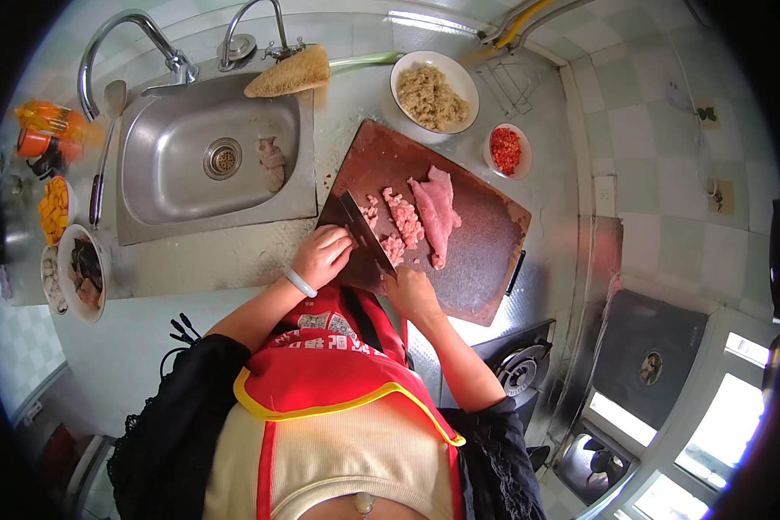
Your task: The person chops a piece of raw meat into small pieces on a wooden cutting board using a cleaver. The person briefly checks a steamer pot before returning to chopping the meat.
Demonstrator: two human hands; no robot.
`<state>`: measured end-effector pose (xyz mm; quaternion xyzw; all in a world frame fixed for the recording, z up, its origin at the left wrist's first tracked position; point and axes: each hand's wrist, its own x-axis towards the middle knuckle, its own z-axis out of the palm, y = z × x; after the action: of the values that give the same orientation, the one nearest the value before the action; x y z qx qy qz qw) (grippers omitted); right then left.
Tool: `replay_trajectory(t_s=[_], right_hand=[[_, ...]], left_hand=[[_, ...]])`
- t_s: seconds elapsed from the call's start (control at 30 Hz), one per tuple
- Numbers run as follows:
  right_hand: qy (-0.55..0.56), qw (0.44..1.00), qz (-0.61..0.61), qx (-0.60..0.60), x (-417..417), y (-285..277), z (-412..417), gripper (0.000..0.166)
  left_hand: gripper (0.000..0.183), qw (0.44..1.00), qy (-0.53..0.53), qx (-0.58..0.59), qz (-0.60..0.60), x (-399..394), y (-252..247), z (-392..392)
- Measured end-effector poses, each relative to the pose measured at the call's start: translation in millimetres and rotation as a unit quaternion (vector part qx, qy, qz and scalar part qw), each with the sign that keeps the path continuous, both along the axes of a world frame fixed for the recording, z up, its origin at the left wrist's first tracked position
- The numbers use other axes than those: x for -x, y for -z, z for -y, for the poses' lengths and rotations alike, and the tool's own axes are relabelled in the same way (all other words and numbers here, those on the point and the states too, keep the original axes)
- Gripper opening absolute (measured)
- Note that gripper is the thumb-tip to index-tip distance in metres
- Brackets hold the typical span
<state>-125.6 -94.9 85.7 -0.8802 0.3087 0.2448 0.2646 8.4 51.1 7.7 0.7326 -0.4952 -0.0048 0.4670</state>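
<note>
My right hand (pixel 413 292) grips the handle of a dark-bladed cleaver (pixel 366 234), whose blade slants over the left part of a reddish-brown cutting board (pixel 481 273). My left hand (pixel 325 253) lies at the board's left edge, close beside the blade; its fingers are bent together, and whether they touch the blade is unclear. Right of the blade are small heaps of chopped raw meat (pixel 404 218). A larger whole piece of pink meat (pixel 435 211) lies farther right on the board.
Behind the board stand a white bowl of pale minced food (pixel 433 97) and a small bowl of chopped red pepper (pixel 507 151). At left is a steel sink (pixel 175 175) with a loofah (pixel 289 73) on its rim. A gas burner (pixel 517 372) lies at right, bowls of food (pixel 86 273) far left.
</note>
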Motion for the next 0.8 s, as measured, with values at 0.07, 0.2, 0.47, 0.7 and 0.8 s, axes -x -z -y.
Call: replay_trajectory(t_s=[0.07,0.2,0.47,0.7,0.8], right_hand=[[0.009,1.000,0.023,0.003,3.7,-11.2,-7.6,0.031],[-0.032,0.999,-0.038,0.000,-2.9,-8.0,-18.1,0.024],[-0.027,0.999,0.002,0.017,-45.6,21.4,-23.7,0.024],[-0.023,1.000,-0.008,0.020,-4.1,-8.4,-6.4,0.025],[-0.033,0.999,-0.002,0.025,6.9,-14.0,-16.7,0.024]], left_hand=[[0.022,1.000,0.005,-0.002,0.012,-1.5,1.2,1.0],[0.023,1.000,0.000,0.000,0.005,0.2,3.3,-0.4],[0.022,0.999,0.017,-0.010,0.034,-3.0,-1.7,-0.1],[0.023,1.000,-0.005,0.005,0.002,1.4,5.4,-1.0],[0.025,1.000,0.005,0.000,0.010,1.2,5.5,-1.0]])
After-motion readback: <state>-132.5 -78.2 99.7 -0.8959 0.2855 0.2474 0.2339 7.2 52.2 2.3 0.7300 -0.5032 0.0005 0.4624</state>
